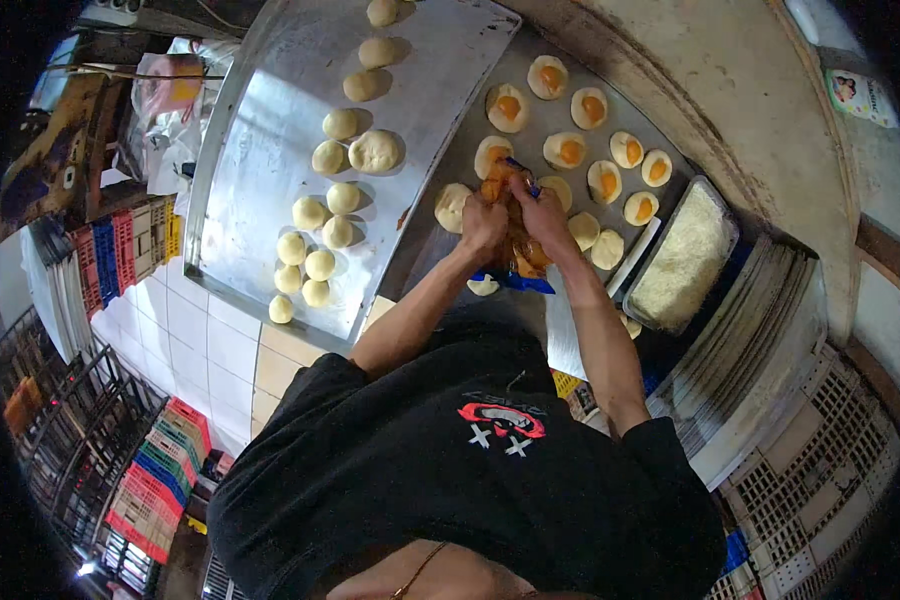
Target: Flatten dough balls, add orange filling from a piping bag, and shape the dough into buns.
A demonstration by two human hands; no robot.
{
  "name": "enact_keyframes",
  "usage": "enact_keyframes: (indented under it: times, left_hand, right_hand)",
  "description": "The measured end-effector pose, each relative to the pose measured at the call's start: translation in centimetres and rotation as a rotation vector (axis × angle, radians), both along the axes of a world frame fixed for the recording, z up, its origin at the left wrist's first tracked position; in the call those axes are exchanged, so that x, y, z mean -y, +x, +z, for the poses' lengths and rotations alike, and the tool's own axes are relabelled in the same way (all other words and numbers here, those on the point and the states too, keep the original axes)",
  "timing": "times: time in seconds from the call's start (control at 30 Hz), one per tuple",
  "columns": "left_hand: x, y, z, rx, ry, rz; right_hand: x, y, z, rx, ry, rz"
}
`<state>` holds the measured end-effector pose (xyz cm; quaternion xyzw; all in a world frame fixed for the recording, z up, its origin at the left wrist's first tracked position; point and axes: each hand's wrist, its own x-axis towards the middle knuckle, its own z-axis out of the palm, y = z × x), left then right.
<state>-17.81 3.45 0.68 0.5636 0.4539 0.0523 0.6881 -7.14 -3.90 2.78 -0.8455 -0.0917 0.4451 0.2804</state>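
Note:
My left hand (pixel 484 226) and my right hand (pixel 540 212) are both closed around a clear and blue plastic bag of orange filling (pixel 526 258). They grip it side by side over the right-hand metal tray (pixel 440 150). The bag's upper end is beside a flattened dough round with an orange dab (pixel 492 156). Several more rounds with orange filling, such as the dough round (pixel 548 77), lie farther off and to the right. Plain rounds sit nearer, among them a pale dough round (pixel 452 207) left of my hands. Part of the tray is hidden under my hands and the bag.
At left, a large metal tray (pixel 260 150) carries several dough balls (pixel 320 264). A rectangular tin of pale shreds (pixel 682 258) stands right of my right forearm, beside stacked trays (pixel 740 340). Colored plastic crates (pixel 160 480) are at lower left.

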Motion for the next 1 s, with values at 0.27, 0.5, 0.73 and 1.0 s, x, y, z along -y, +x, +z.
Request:
enact_keyframes:
  times: [0.27, 0.5, 0.73, 1.0]
  left_hand:
    - [0.6, -1.5, -3.0, -0.083, -0.226, 0.043]
    - [0.4, -2.1, 4.6, 0.197, -0.908, 0.105]
    - [5.2, 0.9, 0.6, -0.034, -0.335, -0.346]
    - [7.4, 2.4, -1.9, -0.093, -0.359, -0.217]
  right_hand:
    - [-0.8, -1.0, 2.6, 0.005, -0.139, 0.041]
    - [3.5, -0.2, 4.8, -0.857, 0.307, -0.323]
    - [9.9, -0.7, 1.7, -0.600, 0.444, -0.527]
    - [9.9, 0.2, 0.6, -0.166, 0.168, -0.291]
